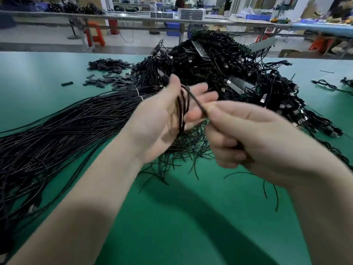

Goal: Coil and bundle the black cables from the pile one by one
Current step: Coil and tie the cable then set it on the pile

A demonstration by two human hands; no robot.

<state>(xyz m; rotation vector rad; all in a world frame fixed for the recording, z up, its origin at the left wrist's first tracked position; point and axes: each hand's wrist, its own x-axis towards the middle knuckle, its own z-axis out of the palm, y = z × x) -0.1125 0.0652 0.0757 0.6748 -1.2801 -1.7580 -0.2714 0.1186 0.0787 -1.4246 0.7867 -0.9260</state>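
Bare green table (191, 217) nearest, right hand (248, 134) curled, pinching black cable (196, 104), left hand (162, 119) palm up, thumb pinning its loops, long cable bundle (57, 131) left, tangled pile (229, 77) behind, no legible writing

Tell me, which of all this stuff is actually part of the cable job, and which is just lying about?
Part of the job:
- left hand, loops of cable hanging over it
- right hand, pinching that cable's end
- straight cables laid out at left
- tangled pile behind the hands

Just lying about:
- small black pieces on the green table
- orange stools
- blue bins
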